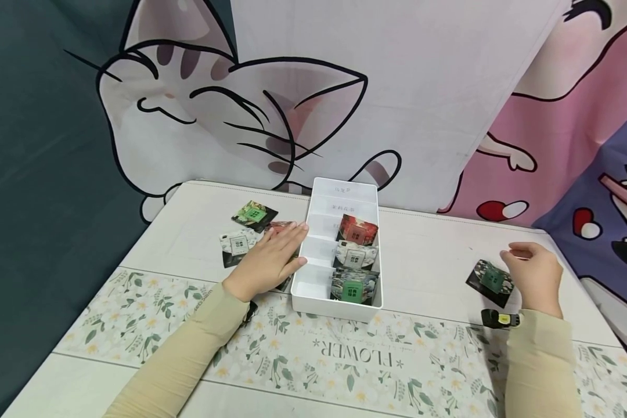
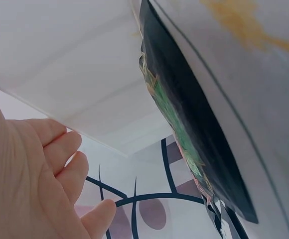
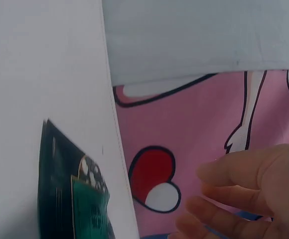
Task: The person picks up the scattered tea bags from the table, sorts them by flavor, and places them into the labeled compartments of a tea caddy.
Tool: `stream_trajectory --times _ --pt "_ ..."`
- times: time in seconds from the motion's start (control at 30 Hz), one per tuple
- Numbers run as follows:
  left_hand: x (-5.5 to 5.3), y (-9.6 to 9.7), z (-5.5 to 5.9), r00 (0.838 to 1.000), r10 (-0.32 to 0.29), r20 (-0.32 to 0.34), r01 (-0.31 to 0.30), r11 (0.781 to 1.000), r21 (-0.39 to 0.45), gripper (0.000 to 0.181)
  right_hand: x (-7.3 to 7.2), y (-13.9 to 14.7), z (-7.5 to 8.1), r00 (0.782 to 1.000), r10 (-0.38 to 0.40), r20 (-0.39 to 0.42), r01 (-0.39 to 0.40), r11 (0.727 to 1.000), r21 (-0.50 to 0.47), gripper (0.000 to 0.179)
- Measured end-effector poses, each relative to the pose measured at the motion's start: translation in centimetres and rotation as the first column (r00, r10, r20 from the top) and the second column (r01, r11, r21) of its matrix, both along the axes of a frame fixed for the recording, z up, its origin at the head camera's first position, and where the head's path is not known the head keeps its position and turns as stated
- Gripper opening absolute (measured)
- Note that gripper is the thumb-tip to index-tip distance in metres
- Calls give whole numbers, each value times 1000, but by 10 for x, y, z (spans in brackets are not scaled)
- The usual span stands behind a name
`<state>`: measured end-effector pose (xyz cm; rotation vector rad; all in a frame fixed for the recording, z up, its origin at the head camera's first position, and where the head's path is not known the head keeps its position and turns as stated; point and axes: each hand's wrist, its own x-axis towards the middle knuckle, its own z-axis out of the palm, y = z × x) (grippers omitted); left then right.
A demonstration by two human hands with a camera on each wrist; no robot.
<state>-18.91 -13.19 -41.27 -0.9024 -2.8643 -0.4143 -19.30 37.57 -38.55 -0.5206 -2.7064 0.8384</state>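
- Cartoon-cat cloth (image 1: 188, 139) hangs behind a white table (image 1: 423, 249), where a white box (image 1: 337, 309) stands as the landmark.
- Left of the box lie a green packet (image 1: 254, 215) and a white packet (image 1: 236, 247); nearer the box, a red packet (image 1: 279, 227) shows partly beneath the left hand.
- Left hand (image 1: 266, 258) lies along the box's left side, fingers nearly straight and close together, pinching nothing; whether it bears on the wall I cannot tell. Light, even pressure there should steady the box without shoving it.
- Inside the box, three packets lean at its right side, one in each of the three nearest compartments; copying that lean, label facing the person, would probably keep things neat.
- Well right of the box, a dark green packet (image 1: 491, 278) lies flat on the table.
- Right hand (image 1: 535, 273) hangs beside that packet, fingers loosely bent, thumb apart from them, nothing between. Such a thin, slick packet likely lifts best by one edge, pinched without creasing.
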Motion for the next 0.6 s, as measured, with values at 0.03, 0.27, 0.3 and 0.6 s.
stream_trajectory --times 0.03,0.27,0.3,0.6 --pt "0 0 0 1000 0 2 0 1000 -1 72 0 3 -1 1000 -11 7 11 1000 -5 46" --pt "0 0 0 1000 2 9 -2 1000 -1 71 2 18 -8 994 -53 98 59 997 -51 53" --pt "1 0 0 1000 3 12 -3 1000 -1 71 2 20 -9 992 -58 112 65 996 -59 54" --pt "1 0 1 1000 4 17 -4 1000 7 73 2 32 -14 959 -68 275 83 996 -43 63"
